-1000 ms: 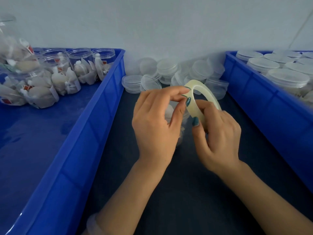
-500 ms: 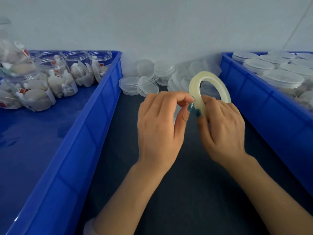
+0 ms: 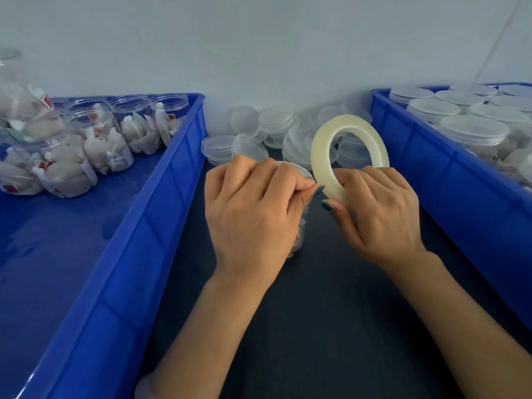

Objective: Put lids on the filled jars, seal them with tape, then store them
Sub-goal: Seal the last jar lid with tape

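A pale, translucent tape roll [image 3: 322,145] stands upright above the dark table, gripped at its lower edge by my right hand [image 3: 380,214]. My left hand [image 3: 253,208] hovers over a clear filled jar [image 3: 299,240], which it mostly hides. Its thumb and fingertips pinch together right at the roll's rim, apparently on the tape's free end. The clear tape strip itself is hard to make out.
A blue bin [image 3: 161,203] on the left holds several open filled jars [image 3: 95,139] at its far end. The blue bin [image 3: 460,191] on the right holds several lidded jars [image 3: 472,131]. Loose clear lids [image 3: 273,122] are piled against the back wall. A dark tabletop [image 3: 316,312] lies between the bins.
The tape roll has tilted more upright and shifted slightly right in my right hand. My left fingertips stay pinched at its rim over the jar.
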Demonstrator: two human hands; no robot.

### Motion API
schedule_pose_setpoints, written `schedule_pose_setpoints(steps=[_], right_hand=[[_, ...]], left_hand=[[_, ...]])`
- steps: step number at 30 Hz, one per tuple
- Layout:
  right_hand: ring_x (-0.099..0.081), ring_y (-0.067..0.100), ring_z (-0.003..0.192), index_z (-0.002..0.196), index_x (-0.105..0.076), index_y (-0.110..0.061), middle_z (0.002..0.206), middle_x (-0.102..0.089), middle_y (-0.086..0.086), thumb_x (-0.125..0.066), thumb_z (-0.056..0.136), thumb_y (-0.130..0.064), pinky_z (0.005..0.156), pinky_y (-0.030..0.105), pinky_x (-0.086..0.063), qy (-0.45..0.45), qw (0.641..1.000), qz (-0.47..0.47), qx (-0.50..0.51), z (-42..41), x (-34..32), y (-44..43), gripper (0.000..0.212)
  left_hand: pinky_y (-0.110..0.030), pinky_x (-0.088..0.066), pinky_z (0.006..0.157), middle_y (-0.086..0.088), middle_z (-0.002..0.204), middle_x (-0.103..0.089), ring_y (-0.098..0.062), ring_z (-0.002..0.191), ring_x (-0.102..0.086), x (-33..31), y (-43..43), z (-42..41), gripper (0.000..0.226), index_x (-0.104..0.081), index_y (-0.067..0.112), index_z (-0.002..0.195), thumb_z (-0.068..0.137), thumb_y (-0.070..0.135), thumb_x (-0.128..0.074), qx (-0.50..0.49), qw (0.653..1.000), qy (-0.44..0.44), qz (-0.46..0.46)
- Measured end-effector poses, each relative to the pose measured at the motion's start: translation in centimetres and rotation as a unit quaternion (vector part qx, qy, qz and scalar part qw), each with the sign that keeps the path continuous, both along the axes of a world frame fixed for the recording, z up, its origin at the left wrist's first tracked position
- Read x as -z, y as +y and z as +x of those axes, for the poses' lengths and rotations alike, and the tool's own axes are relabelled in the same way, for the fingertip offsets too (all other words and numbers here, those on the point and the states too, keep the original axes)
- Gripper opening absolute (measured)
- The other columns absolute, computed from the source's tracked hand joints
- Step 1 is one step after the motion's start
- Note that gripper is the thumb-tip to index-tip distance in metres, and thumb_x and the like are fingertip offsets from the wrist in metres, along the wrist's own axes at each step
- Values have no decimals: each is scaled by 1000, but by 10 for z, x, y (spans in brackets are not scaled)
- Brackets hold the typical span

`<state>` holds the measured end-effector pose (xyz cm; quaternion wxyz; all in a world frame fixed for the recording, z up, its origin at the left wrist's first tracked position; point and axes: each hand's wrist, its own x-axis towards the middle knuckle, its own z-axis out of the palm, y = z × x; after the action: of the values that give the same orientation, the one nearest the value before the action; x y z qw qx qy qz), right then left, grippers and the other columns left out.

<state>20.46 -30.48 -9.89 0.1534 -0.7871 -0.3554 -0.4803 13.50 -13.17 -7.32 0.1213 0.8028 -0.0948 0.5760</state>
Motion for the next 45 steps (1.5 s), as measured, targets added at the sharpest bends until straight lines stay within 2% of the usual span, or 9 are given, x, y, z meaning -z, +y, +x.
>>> schedule_pose_setpoints(steps=[6, 12, 19, 28, 33, 36, 38, 41, 45], right_hand=[[-49, 24, 60, 83, -58, -6, 68, -55, 5, -34, 104, -49, 66, 33, -33, -31, 999, 34, 25, 13, 0, -21, 54], [-46, 25, 54, 67, -53, -7, 60, -49, 3, -33, 100, -64, 61, 35, -32, -19, 998, 30, 52, 17, 1, -22, 69], [-48, 25, 59, 70, -55, -10, 63, -53, 2, -38, 98, -69, 62, 38, -35, 21, 997, 19, 72, 16, 4, -19, 67], [-48, 24, 62, 73, -52, -11, 66, -53, 2, -41, 98, -67, 66, 36, -33, 45, 995, 24, 90, 16, 6, -12, 62], [-49, 23, 65, 76, -54, -12, 69, -55, 2, -37, 99, -68, 68, 34, -31, 63, 993, 22, 101, 17, 8, -9, 62], [-49, 22, 66, 76, -54, -13, 70, -55, 1, -38, 98, -67, 70, 31, -27, 71, 992, 24, 100, 17, 9, -8, 60], [-48, 21, 66, 76, -53, -14, 70, -54, 0, -40, 98, -66, 71, 29, -25, 75, 992, 26, 97, 17, 9, -8, 58], [-48, 20, 67, 76, -53, -14, 71, -54, 0, -42, 97, -65, 71, 30, -26, 81, 992, 30, 95, 16, 9, -7, 56], [-51, 21, 68, 78, -55, -14, 73, -56, 0, -41, 96, -66, 69, 34, -33, 94, 991, 41, 84, 15, 8, -5, 57]], left_hand=[[-27, -29, 78, 11, 75, -63, -12, 78, -48, 0, 8, -33, 24, -67, 20, 78, 96, 36, -66, -9, 999, 45, -6], [-27, -34, 69, 19, 74, -59, -5, 70, -40, 17, 23, -67, 20, -63, 25, 78, 89, 42, -61, -15, 984, 150, -99], [-31, -34, 63, 32, 74, -48, -7, 69, -36, 16, 26, -61, 24, -67, 26, 78, 87, 47, -64, -30, 968, 189, -161], [-30, -36, 60, 32, 71, -47, 2, 69, -43, 17, 28, -55, 16, -68, 25, 82, 86, 40, -66, -29, 960, 192, -201], [-29, -42, 57, 23, 79, -58, -7, 73, -49, 18, 28, -53, 13, -67, 24, 86, 88, 37, -65, -22, 957, 197, -210], [-27, -44, 58, 25, 90, -62, -7, 79, -55, 18, 29, -55, 12, -65, 32, 99, 90, 40, -63, -8, 954, 222, -203], [-22, -44, 64, 29, 103, -62, -3, 87, -58, 19, 31, -57, 27, -58, 40, 113, 88, 49, -63, 3, 944, 255, -208], [-24, -48, 81, 31, 129, -54, 3, 106, -57, 22, 38, -54, 69, -41, 44, 136, 76, 71, -64, 32, 921, 309, -235], [-24, -39, 105, 29, 153, -35, 8, 135, -40, 18, 38, -36, 119, -24, 40, 154, 53, 95, -57, 91, 884, 390, -242]])
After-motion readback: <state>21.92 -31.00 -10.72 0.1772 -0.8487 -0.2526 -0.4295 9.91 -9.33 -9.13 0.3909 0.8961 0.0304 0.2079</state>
